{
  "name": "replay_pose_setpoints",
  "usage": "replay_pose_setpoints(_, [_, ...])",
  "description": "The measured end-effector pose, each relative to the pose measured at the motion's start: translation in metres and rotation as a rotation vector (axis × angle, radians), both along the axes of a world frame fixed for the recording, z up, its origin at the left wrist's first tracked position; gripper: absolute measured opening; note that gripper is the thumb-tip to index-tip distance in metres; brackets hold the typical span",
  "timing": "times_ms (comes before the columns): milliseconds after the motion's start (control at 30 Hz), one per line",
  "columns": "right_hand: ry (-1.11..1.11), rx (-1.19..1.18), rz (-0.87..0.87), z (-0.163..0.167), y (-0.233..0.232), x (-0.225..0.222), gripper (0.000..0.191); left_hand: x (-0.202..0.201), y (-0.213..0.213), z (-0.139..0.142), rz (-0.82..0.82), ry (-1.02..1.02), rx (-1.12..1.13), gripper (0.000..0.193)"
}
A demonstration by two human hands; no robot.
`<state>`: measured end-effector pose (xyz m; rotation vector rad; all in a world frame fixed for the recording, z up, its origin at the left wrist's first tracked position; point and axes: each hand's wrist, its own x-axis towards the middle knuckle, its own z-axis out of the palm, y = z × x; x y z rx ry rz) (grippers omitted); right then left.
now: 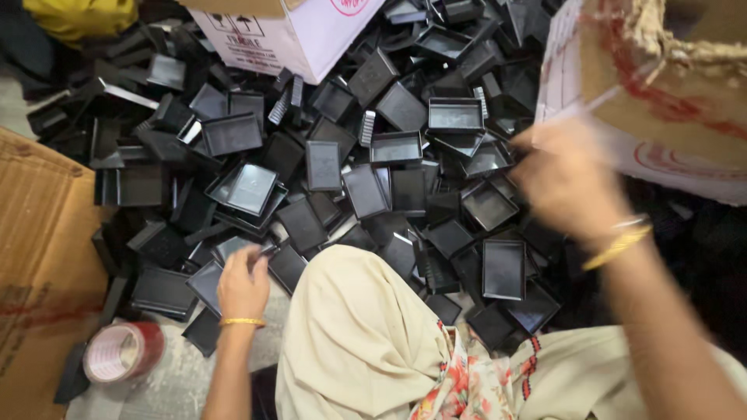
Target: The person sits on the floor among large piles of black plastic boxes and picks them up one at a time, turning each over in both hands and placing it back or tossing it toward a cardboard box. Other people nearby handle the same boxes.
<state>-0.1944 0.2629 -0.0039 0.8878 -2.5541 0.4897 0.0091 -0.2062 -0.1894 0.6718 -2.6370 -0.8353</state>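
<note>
Cardboard (39, 257) and a tape roll (120, 351) flank the left hand (243, 284), fingers pinching a black tray (233, 247) at the pile's (373, 155) near edge, while the blurred right hand (568, 180), grip indeterminate, hovers over trays beside a torn carton (669, 85) on concrete floor (179, 373).

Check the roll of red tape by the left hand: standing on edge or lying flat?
Lying flat. The roll of red tape rests on its side face on the floor, its round core opening facing up toward the camera.
</note>
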Motion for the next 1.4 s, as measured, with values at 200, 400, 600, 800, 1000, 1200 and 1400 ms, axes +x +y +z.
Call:
replay_pose_setpoints(200, [-0.552,0.579,0.155,-0.153,-0.053,0.017,0.069,0.015,-0.002,-0.064,-0.081,-0.913,-0.209,0.109])
replay_pose_setpoints(400, [-0.638,0.129,0.209,-0.174,-0.010,0.007,0.031,-0.003,0.002,-0.057,-0.023,-0.661,-0.282,0.087])
replay_pose_setpoints(600, [-0.734,0.392,0.298,-0.164,-0.006,0.023,0.026,-0.007,0.010,-0.053,0.231,-0.290,-0.383,0.071])
replay_pose_setpoints(800, [-0.675,0.350,0.329,-0.129,-0.016,0.030,0.044,0.009,-0.004,-0.053,0.154,-0.320,-0.417,0.053])
replay_pose_setpoints(1000, [-0.408,-0.147,0.220,-0.076,-0.004,0.056,0.051,0.023,-0.017,-0.058,-0.072,0.300,-0.088,0.021])
replay_pose_setpoints(1200, [-0.541,-0.554,0.105,-0.065,0.007,0.090,0.074,0.007,-0.041,-0.022,0.248,0.755,0.491,0.020])
replay_pose_setpoints(1400, [-0.795,-0.845,0.202,-0.072,-0.009,0.104,0.087,-0.032,0.000,0.043,0.154,1.062,1.308,0.024])
